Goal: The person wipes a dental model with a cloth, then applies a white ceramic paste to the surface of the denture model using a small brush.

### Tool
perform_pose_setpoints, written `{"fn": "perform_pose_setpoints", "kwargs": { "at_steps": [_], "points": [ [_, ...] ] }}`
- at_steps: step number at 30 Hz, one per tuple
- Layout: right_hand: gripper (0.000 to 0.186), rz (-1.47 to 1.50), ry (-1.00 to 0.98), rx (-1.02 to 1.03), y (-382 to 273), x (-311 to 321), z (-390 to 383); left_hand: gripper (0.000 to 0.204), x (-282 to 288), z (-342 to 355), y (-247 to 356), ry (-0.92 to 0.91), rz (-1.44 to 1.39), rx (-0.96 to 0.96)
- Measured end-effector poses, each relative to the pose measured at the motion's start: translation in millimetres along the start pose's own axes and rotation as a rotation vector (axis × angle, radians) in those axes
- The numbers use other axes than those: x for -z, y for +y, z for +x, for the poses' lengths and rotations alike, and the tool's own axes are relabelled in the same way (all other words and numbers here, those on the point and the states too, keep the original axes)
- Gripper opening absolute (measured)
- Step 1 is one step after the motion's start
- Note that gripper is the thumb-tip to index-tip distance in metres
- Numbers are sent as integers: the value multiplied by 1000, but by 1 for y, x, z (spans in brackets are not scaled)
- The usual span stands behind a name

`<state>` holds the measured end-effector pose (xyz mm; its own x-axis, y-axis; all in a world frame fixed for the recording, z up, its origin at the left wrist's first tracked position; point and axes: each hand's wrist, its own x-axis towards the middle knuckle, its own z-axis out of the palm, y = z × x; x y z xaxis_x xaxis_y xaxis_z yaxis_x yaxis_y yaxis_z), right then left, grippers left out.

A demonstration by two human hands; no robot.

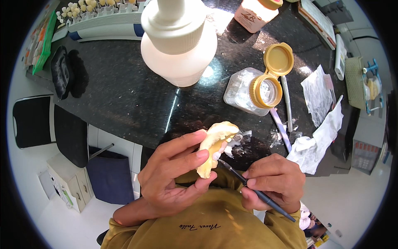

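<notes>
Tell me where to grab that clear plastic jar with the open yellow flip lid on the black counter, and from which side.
Grip the clear plastic jar around its body, coming from its left. It lies tilted with the mouth toward the right, where the open yellow flip lid hangs off the collar and white tools lie close by. The left side of the body looks bare and broad enough for fingers to wrap it.

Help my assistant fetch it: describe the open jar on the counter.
On the black counter, look right of the big white bottle. The clear jar lies there, its yellow flip lid hinged open. The pink jar behind it is closed.
</notes>
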<state>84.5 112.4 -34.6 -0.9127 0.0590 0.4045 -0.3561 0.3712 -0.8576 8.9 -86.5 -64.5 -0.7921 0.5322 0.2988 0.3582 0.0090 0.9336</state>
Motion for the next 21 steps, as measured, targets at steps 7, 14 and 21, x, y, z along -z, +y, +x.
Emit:
{"fn": "perform_pose_setpoints", "kwargs": {
  "at_steps": [7, 14, 21],
  "points": [
    [22, -31, -8, 11, 1, -2, 2, 49, 0, 1, -1, 4, 24, -14],
    [22, -4, 3, -6, 1, 0, 0, 48, 1, 2, 0, -4, 33, -13],
    [21, -33, -20, -2, 1, -1, 3, 48, 1, 2, 1, -6, 50, -16]
  ]
}}
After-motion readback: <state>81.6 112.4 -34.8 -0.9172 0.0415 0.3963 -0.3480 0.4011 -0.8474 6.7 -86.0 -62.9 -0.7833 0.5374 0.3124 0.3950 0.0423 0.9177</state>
